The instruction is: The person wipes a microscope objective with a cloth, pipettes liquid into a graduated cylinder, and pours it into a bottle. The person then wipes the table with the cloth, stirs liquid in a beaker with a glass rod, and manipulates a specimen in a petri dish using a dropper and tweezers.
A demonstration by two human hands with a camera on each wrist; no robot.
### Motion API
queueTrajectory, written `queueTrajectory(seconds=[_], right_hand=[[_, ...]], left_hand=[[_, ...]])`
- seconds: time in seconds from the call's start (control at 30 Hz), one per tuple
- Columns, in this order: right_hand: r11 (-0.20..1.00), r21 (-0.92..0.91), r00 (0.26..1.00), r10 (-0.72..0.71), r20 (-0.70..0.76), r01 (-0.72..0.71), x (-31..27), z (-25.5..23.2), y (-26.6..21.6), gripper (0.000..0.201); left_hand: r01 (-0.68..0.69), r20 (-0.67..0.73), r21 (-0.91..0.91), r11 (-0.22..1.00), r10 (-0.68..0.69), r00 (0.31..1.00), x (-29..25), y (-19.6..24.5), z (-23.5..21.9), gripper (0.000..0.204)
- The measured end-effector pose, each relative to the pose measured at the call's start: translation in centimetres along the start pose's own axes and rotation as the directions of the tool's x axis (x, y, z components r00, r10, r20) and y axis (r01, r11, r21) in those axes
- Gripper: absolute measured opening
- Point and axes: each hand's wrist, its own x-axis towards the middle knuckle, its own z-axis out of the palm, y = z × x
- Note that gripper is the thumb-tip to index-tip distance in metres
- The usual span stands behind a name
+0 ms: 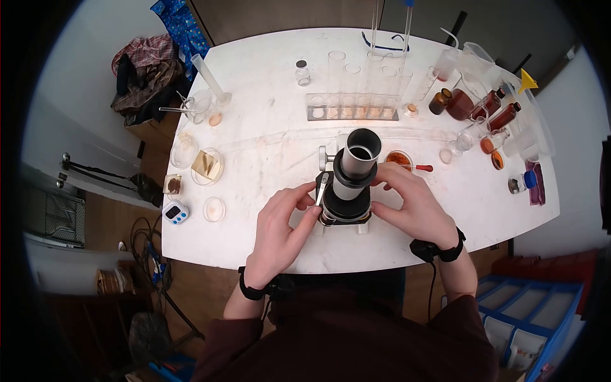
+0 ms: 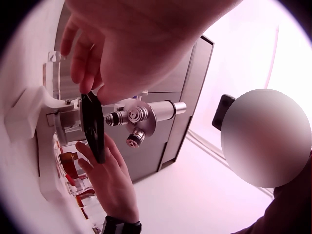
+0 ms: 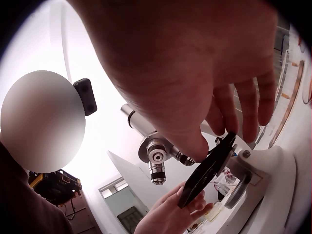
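at the microscope's (image 1: 358, 159) middle, below fragile-looking objectives (image 2: 138, 114), sits the black stage (image 2: 92, 124), likely stiff; left hand (image 1: 280, 219) and right hand (image 1: 415, 202) pinch its opposite edges, fingers nearly closed, probably the safest hold.

Between the left hand (image 1: 284, 221) and right hand (image 1: 415, 205), the microscope stage (image 2: 92, 123) looks smooth and matt, the objectives (image 2: 138, 115) glossy metal.
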Motion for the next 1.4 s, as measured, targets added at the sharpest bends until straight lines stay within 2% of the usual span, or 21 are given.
queueTrajectory(seconds=[0.07, 0.27, 0.6, 0.77, 0.9, 1.0, 1.07, 1.2, 1.4], right_hand=[[0.999, 0.020, 0.999, 0.038, 0.002, -0.038, -0.1, 0.0, 0.0, 0.049], [0.999, 0.006, 0.999, 0.033, 0.001, -0.033, -0.3, -0.2, 0.4, 0.043], [0.999, 0.021, 0.999, 0.039, -0.004, -0.039, -0.1, -0.1, 0.6, 0.038], [0.998, -0.004, 0.998, 0.064, 0.000, -0.064, 0.0, -0.4, 0.3, 0.037], [0.998, 0.001, 0.998, 0.060, -0.004, -0.060, 0.0, -0.2, 0.5, 0.037], [0.998, 0.007, 0.998, 0.066, -0.020, -0.066, -0.1, -0.1, 0.5, 0.037], [0.997, 0.002, 0.997, 0.078, -0.021, -0.078, -0.1, -0.1, 0.5, 0.037], [0.998, 0.006, 0.997, 0.070, -0.028, -0.069, -0.1, -0.1, 0.6, 0.037], [0.993, 0.088, 0.997, 0.076, -0.022, -0.074, -0.3, 0.2, 1.2, 0.037]], left_hand=[[0.001, 0.009, -0.004, 1.000, -0.001, 1.000, 0.1, -0.1, 0.0, 0.036], [-0.034, -0.005, 0.010, 0.999, 0.034, 0.999, 0.1, -0.7, 0.0, 0.033], [0.000, 0.008, 0.015, 1.000, 0.000, 1.000, 0.3, -0.9, -0.4, 0.030], [-0.013, -0.063, 0.004, 1.000, 0.013, 0.998, 0.6, -1.3, -0.2, 0.025], [-0.004, -0.070, 0.012, 1.000, 0.005, 0.998, 0.7, -1.6, -0.2, 0.025], [0.007, -0.025, 0.013, 1.000, -0.006, 1.000, 0.7, -1.7, -0.2, 0.028], [0.018, -0.073, -0.033, 0.999, -0.021, 0.997, 0.8, -1.6, 0.1, 0.025], [0.014, -0.072, -0.034, 0.999, -0.016, 0.997, 0.9, -2.0, 0.2, 0.025], [0.011, -0.079, -0.023, 1.000, -0.013, 0.997, 0.6, -1.9, 0.2, 0.025]])
